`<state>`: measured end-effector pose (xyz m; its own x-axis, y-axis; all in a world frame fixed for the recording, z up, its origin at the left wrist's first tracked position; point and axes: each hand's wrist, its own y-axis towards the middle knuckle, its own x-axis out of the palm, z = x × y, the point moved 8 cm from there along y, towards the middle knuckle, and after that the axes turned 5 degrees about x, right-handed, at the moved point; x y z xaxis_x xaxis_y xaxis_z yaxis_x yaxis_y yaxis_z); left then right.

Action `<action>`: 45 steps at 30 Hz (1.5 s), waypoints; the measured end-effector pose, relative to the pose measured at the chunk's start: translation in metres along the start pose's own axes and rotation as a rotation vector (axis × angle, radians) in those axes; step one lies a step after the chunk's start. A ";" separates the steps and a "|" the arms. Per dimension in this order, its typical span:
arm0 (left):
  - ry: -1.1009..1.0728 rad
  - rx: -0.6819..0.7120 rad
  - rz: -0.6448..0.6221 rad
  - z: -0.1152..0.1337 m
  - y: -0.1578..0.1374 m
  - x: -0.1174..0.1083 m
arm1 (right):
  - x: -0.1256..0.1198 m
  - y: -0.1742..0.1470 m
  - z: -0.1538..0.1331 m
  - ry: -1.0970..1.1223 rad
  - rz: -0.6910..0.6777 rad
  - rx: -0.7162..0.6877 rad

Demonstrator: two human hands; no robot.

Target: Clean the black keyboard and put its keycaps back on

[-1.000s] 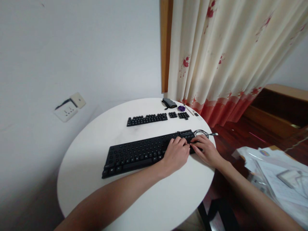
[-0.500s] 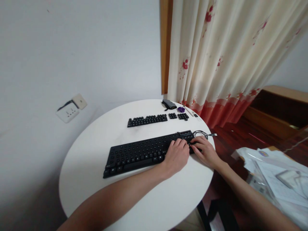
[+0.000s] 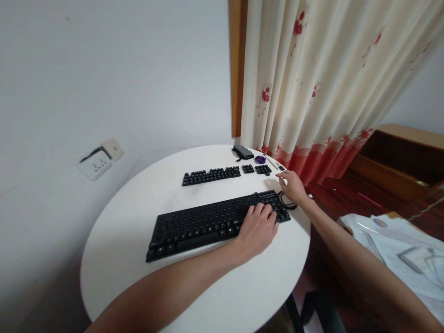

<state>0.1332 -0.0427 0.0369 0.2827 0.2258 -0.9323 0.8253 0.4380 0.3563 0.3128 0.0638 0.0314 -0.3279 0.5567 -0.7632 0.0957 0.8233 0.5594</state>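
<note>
A black keyboard (image 3: 201,224) lies at a slant on the white round table, with many of its key positions lacking caps. My left hand (image 3: 258,226) rests over its right part, fingers spread on the keys near the number pad. Behind the keyboard, black keycaps stand in groups: a long block (image 3: 211,175), a small cluster (image 3: 248,169) and another cluster (image 3: 263,170) at the right. My right hand (image 3: 292,187) hovers just right of that last cluster, thumb and forefinger stretched out and apart. No object shows between its fingers.
A grey pouch (image 3: 243,152), a purple crumpled item (image 3: 260,159) and a thin white stick-like tool (image 3: 271,162) lie at the table's back right. The keyboard's coiled cable (image 3: 287,203) sits under my right forearm. Papers under plastic (image 3: 391,249) cover a surface at right.
My right hand has left the keyboard's number pad and moved up and away toward the loose keycaps. My left hand stays on the keyboard, with its fingers a little more spread.
</note>
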 end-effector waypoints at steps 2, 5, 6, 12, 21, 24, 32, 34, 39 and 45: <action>-0.003 -0.002 -0.007 0.000 0.000 0.000 | 0.014 0.016 0.005 -0.036 -0.044 -0.019; -0.015 0.012 -0.008 0.000 0.000 -0.001 | 0.030 0.030 0.008 -0.072 -0.096 -0.050; -0.022 0.016 -0.006 0.000 0.000 -0.001 | 0.034 0.033 0.008 -0.083 -0.113 -0.061; -0.044 0.014 0.003 -0.002 0.001 -0.002 | 0.047 0.041 0.009 -0.115 -0.164 -0.102; -0.041 0.018 -0.004 -0.002 0.000 -0.002 | 0.050 0.044 0.012 0.003 -0.185 -0.158; -0.038 0.015 -0.006 -0.002 0.000 -0.001 | 0.050 0.046 0.012 0.064 -0.199 -0.159; -0.041 0.019 -0.005 -0.002 0.001 0.001 | 0.007 0.019 -0.004 0.219 -0.143 -0.117; -0.042 0.021 -0.006 -0.002 0.001 0.002 | -0.009 -0.001 -0.016 0.304 -0.168 -0.140; -0.046 0.034 -0.007 0.000 0.000 0.003 | -0.034 -0.051 -0.045 0.444 -0.332 -0.197; -0.031 0.032 -0.023 0.002 0.000 0.004 | -0.037 -0.072 -0.054 0.426 -0.389 -0.261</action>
<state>0.1356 -0.0430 0.0330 0.2775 0.1889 -0.9420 0.8471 0.4144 0.3326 0.2675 -0.0220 0.0372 -0.6429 0.0850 -0.7612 -0.3209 0.8725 0.3684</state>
